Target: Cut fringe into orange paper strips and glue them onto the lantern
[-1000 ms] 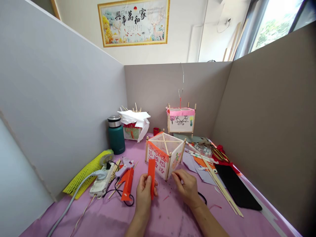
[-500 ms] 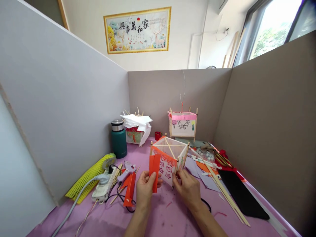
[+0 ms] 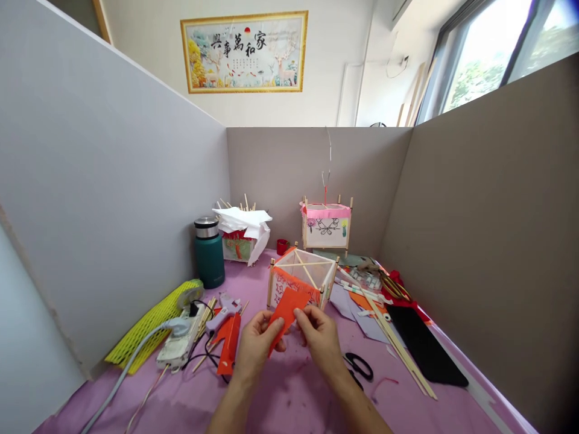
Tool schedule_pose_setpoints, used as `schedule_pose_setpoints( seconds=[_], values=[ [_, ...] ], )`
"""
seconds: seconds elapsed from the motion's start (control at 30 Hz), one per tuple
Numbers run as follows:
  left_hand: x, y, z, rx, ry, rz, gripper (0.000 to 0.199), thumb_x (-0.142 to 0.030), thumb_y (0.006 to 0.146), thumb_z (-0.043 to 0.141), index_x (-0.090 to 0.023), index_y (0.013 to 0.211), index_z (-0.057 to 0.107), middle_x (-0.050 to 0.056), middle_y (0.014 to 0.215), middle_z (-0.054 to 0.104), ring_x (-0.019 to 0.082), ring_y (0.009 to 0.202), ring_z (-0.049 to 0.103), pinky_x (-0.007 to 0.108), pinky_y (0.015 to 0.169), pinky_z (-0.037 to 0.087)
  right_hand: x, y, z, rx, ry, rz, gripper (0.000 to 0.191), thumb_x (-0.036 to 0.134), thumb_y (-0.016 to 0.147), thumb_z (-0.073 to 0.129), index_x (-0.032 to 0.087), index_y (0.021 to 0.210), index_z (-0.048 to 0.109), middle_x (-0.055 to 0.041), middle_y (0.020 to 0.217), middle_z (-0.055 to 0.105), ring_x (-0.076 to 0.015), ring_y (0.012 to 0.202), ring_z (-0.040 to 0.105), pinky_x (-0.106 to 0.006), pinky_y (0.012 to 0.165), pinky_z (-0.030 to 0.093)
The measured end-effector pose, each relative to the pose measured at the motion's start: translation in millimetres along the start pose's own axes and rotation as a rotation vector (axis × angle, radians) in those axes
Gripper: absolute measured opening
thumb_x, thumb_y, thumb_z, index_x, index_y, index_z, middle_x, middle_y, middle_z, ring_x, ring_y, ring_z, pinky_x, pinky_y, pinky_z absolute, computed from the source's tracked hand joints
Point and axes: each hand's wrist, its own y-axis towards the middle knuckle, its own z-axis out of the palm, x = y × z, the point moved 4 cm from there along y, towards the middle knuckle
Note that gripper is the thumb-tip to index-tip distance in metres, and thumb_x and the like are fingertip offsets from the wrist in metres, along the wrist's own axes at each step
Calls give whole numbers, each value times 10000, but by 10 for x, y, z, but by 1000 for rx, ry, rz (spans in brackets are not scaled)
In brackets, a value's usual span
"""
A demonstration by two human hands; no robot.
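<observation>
An orange-red paper strip [image 3: 290,307] is pinched between both my hands, tilted up to the right. My left hand [image 3: 257,345] has thumb and fingers closed on its lower left part. My right hand [image 3: 320,334] grips its right edge with the thumb on top. Just behind the strip stands a small stick-framed lantern [image 3: 279,286] with white panels, red star drawings and orange paper trim; the strip hides part of its front. Black-handled scissors [image 3: 360,366] lie beside my right forearm, which covers part of them.
At left are a purple glue gun [image 3: 225,312], more orange paper [image 3: 230,343], a power strip [image 3: 178,349] and a green bottle [image 3: 209,259]. A pink-trimmed lantern [image 3: 326,226] hangs behind. At right lie wooden sticks [image 3: 402,346], lilac paper [image 3: 368,325] and a black flat object [image 3: 427,346].
My right hand has left the lantern's front corner post and taken hold of the strip. The strip has turned from upright to slanted. The scissors show more beside my right forearm.
</observation>
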Motion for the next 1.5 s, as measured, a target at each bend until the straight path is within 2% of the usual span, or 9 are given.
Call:
schedule_pose_setpoints(
  seconds=[0.17, 0.33, 0.5, 0.6, 0.77, 0.9, 1.1, 1.3, 1.5],
  values=[
    [-117, 231, -190, -172, 46, 117, 394, -531, 692, 659, -162, 800, 573, -19, 595, 591, 115, 424, 522, 216, 397, 359, -20, -37, 107, -1, 205, 124, 437, 586, 678, 688, 159, 670, 597, -12, 599, 629, -81, 358, 455, -210, 370, 327],
    [-121, 374, -233, -350, 23, 215, 258, -449, 819, 528, -191, 822, 515, -20, 638, 599, 103, 447, 501, 235, 470, 379, 11, -98, 163, -332, 317, 142, 472, 623, 647, 692, 160, 603, 616, -32, 594, 636, -85, 375, 449, -224, 386, 366],
    [-40, 406, -139, -348, -99, 137, 180, -359, 765, 579, -185, 798, 548, -43, 577, 538, 101, 453, 453, 237, 483, 355, -29, -40, 258, -414, 314, 193, 450, 582, 726, 640, 195, 499, 600, -23, 524, 592, -107, 373, 435, -249, 377, 356],
    [8, 413, -105, -325, -197, 109, 248, -335, 677, 684, -171, 837, 591, -44, 607, 554, 90, 469, 438, 228, 489, 346, -91, -14, 268, -437, 311, 213, 463, 577, 754, 615, 205, 480, 591, -18, 511, 579, -111, 367, 432, -256, 377, 350],
    [83, 404, -32, -134, -464, -2, 310, -284, 570, 807, -159, 738, 579, -47, 604, 542, 82, 500, 456, 223, 522, 383, -186, -46, 246, -309, 319, 193, 489, 622, 697, 657, 181, 499, 582, -4, 513, 568, -89, 363, 421, -229, 375, 324],
    [139, 336, -29, -111, -573, -43, 340, -287, 566, 825, -150, 786, 605, -26, 652, 586, 79, 507, 470, 226, 523, 407, -229, -103, 116, -207, 267, 168, 518, 634, 690, 670, 152, 520, 585, -6, 509, 570, -76, 362, 424, -212, 384, 321],
    [306, 225, -76, -152, -350, -47, 344, -457, 668, 746, -154, 733, 595, -18, 550, 549, 106, 458, 467, 243, 472, 387, -267, -167, -141, -170, 199, 86, 499, 617, 749, 644, 155, 575, 571, -4, 540, 584, -79, 367, 446, -212, 389, 353],
    [361, 112, -101, -181, -274, -24, 382, -546, 736, 667, -179, 759, 562, -47, 520, 493, 110, 449, 441, 243, 461, 374, -331, -259, -177, -150, 114, -13, 443, 589, 822, 585, 181, 654, 553, 6, 537, 588, -91, 369, 460, -214, 385, 364],
    [445, 18, -127, -74, -159, 21, 352, -417, 681, 768, -163, 816, 565, -59, 542, 504, 92, 486, 459, 219, 501, 390, -337, -283, -176, -98, -47, -31, 435, 568, 839, 566, 192, 623, 531, -1, 520, 587, -112, 393, 478, -231, 427, 378]
  ],
)
